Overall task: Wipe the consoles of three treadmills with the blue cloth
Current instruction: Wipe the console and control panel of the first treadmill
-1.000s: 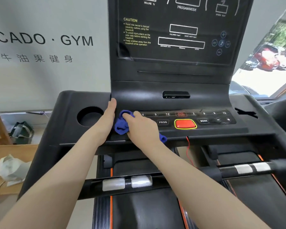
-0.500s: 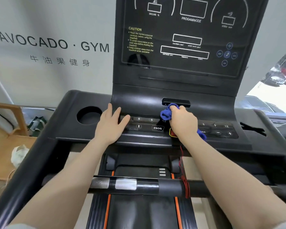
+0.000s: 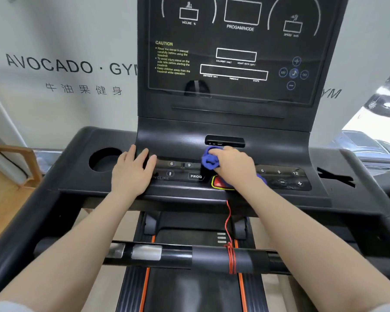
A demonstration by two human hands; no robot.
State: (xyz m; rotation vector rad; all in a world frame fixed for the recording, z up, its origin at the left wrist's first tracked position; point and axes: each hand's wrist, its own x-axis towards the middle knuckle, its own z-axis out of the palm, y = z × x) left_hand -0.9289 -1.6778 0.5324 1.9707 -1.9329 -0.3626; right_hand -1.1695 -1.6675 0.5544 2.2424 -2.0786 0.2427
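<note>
The right hand [image 3: 233,167] was closed around the bunched blue cloth [image 3: 210,160], pressing it against the treadmill console [image 3: 180,136] just below the small dark slot [image 3: 225,140] at the middle of the panel. Most of the cloth bulged out to the left of the knuckles, between the two hands, and a smaller tail of it showed under the wrist on the right side. The heel of that hand lay over the red stop button [image 3: 218,182], hiding most of it.

The left hand [image 3: 132,173] lay flat and spread on the console's left part, palm down, holding nothing, its fingertips reaching the foot of the upright display [image 3: 234,52]. It sat between the round cup holder [image 3: 104,159] and the incline keys, well apart from the cloth, with the "PROG" key [image 3: 196,176] in the gap between them.

A red cord [image 3: 229,221] hung from under the stop button and was wound around the black crossbar [image 3: 212,258] below.
</note>
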